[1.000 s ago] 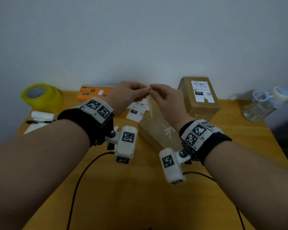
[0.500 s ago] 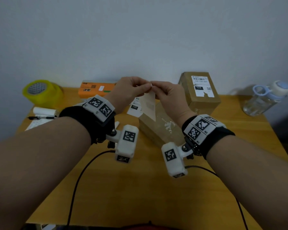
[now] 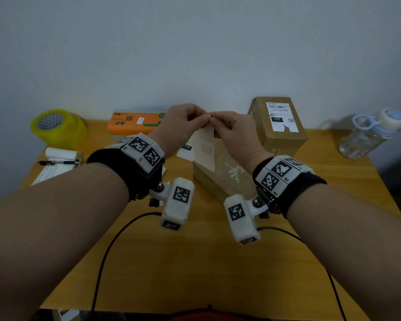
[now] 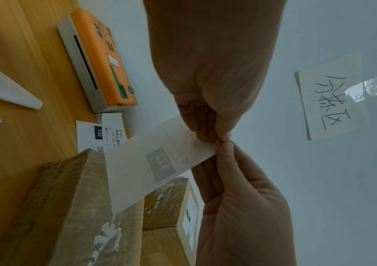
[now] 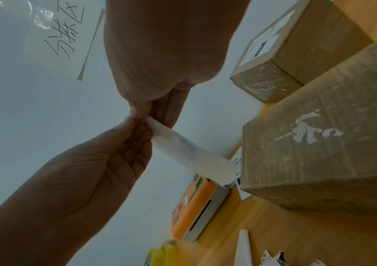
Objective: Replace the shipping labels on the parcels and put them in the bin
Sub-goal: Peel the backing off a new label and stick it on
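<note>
My left hand (image 3: 201, 119) and right hand (image 3: 218, 119) meet in the air, and both pinch the top corner of a white shipping label (image 3: 204, 150). The label hangs down over the near brown parcel (image 3: 226, 181), whose top bears torn white label scraps. In the left wrist view the label (image 4: 160, 162) shows a faint mirrored "122" through the paper. The right wrist view has it (image 5: 187, 151) running from the fingertips toward the parcel (image 5: 319, 144). A second parcel (image 3: 279, 128) with a printed label stands at the back right.
Spare printed labels (image 3: 186, 148) lie behind the near parcel, by an orange label printer (image 3: 134, 122). A yellow tape roll (image 3: 56, 126) and a notepad with a pen (image 3: 56, 163) are at the left, a water bottle (image 3: 370, 133) at the right. Cables cross the wooden table (image 3: 195, 262).
The label hung edge-on as a thin strip a second ago; it has turned so its flat face shows. Both hands still pinch its top corner in about the same place.
</note>
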Motion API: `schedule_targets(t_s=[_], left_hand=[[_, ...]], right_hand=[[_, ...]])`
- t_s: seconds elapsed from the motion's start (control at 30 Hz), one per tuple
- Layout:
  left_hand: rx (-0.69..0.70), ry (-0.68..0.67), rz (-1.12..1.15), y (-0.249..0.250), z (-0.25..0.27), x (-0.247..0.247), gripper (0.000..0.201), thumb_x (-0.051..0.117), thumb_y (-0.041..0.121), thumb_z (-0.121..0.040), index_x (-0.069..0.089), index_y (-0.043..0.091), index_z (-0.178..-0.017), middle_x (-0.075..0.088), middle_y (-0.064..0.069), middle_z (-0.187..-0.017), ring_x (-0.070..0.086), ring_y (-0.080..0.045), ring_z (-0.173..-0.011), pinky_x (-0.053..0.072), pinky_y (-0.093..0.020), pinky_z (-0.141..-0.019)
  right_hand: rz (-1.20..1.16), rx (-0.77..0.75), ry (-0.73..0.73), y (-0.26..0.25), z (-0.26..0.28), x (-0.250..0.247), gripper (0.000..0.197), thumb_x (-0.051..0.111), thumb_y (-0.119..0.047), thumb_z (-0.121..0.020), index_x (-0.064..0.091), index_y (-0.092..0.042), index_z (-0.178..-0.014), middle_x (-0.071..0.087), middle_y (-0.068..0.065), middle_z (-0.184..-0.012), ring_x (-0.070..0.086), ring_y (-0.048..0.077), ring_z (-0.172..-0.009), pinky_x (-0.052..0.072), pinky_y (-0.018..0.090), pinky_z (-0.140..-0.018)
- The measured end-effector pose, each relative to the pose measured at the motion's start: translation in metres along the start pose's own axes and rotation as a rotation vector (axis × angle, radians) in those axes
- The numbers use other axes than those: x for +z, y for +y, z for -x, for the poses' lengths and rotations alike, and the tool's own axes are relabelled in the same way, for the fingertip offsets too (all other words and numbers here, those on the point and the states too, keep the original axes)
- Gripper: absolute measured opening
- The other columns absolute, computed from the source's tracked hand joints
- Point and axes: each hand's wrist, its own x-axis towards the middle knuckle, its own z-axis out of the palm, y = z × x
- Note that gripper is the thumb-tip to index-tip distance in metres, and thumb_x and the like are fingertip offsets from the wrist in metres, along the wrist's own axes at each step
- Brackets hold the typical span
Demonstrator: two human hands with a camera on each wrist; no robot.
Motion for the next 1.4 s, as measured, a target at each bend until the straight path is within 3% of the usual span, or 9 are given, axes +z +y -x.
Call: schedule_targets(t_s=[0.1,0.23,0.4,0.53,0.67,0.8,1.03,1.23,1.4], left_hand=[[0.016,0.020,-0.047,-0.001,-0.002,0.001,0.013,0.056,0.014,-0.093,0.063,0.004,-0.095,0.060,0.004,-0.078,0.055,0.002,-0.069,0.047,-0.009,-0.066],[0.024,0.033,-0.123,-0.003,-0.003,0.001,0.012,0.055,0.017,-0.093,0.061,0.008,-0.094,0.058,0.003,-0.080,0.054,-0.006,-0.073,0.047,-0.019,-0.067],[0.063,0.002,-0.177,-0.003,-0.003,0.000,0.015,0.053,0.016,-0.094,0.061,0.003,-0.096,0.059,-0.007,-0.084,0.052,-0.013,-0.073,0.047,-0.025,-0.067],[0.043,-0.014,-0.149,-0.005,-0.003,-0.001,0.014,0.053,0.018,-0.094,0.061,0.006,-0.095,0.061,-0.010,-0.086,0.053,-0.014,-0.073,0.048,-0.029,-0.067],[0.001,-0.003,-0.091,-0.006,-0.003,-0.002,0.009,0.056,0.017,-0.093,0.060,0.010,-0.094,0.059,0.000,-0.080,0.055,-0.011,-0.072,0.050,-0.028,-0.066],[-0.007,0.012,-0.070,-0.008,-0.005,-0.002,0.009,0.056,0.017,-0.093,0.061,0.009,-0.094,0.060,-0.002,-0.081,0.056,-0.012,-0.073,0.052,-0.031,-0.065],[-0.014,0.031,-0.048,-0.013,-0.009,-0.003,0.013,0.055,0.013,-0.092,0.063,0.004,-0.096,0.059,0.001,-0.079,0.054,-0.006,-0.069,0.047,-0.013,-0.061],[-0.023,0.014,-0.062,-0.017,-0.012,-0.006,0.010,0.056,0.017,-0.092,0.063,0.009,-0.094,0.063,-0.001,-0.084,0.060,-0.014,-0.079,0.053,-0.030,-0.074],[-0.023,0.012,-0.044,-0.015,-0.013,-0.009,0.007,0.058,0.016,-0.091,0.063,0.011,-0.090,0.063,0.002,-0.081,0.061,-0.012,-0.079,0.053,-0.031,-0.079]], right_hand=[[-0.038,0.037,-0.023,-0.001,-0.001,0.001,0.019,0.058,-0.009,-0.092,0.071,-0.005,-0.106,0.072,0.012,-0.096,0.070,0.022,-0.088,0.059,0.041,-0.080],[-0.083,0.089,-0.047,-0.003,-0.001,0.000,0.019,0.059,-0.010,-0.092,0.070,-0.002,-0.106,0.072,0.015,-0.096,0.070,0.023,-0.089,0.058,0.041,-0.081],[-0.112,0.155,-0.066,-0.005,-0.003,-0.001,0.017,0.058,-0.012,-0.093,0.070,-0.003,-0.101,0.072,0.016,-0.091,0.071,0.025,-0.085,0.059,0.040,-0.079],[-0.130,0.184,-0.084,-0.006,-0.005,-0.002,0.015,0.058,-0.011,-0.093,0.069,-0.003,-0.099,0.071,0.016,-0.090,0.071,0.025,-0.084,0.059,0.036,-0.078],[-0.134,0.193,-0.091,-0.008,-0.007,-0.002,0.016,0.058,-0.010,-0.093,0.069,-0.002,-0.101,0.071,0.014,-0.089,0.071,0.023,-0.084,0.059,0.034,-0.078],[-0.136,0.204,-0.094,-0.008,-0.009,0.001,0.016,0.058,-0.010,-0.093,0.069,-0.002,-0.101,0.071,0.013,-0.089,0.071,0.023,-0.084,0.059,0.033,-0.078],[-0.177,0.244,-0.103,-0.007,-0.011,0.004,0.016,0.057,-0.009,-0.093,0.068,-0.001,-0.102,0.071,0.014,-0.091,0.071,0.023,-0.085,0.059,0.033,-0.079],[-0.204,0.262,-0.116,-0.007,-0.012,0.005,0.017,0.057,-0.008,-0.093,0.067,0.000,-0.104,0.071,0.013,-0.091,0.071,0.022,-0.086,0.059,0.032,-0.079],[-0.171,0.251,-0.114,-0.008,-0.017,0.005,0.018,0.058,-0.010,-0.093,0.068,0.000,-0.104,0.071,0.015,-0.092,0.071,0.022,-0.085,0.059,0.034,-0.079]])
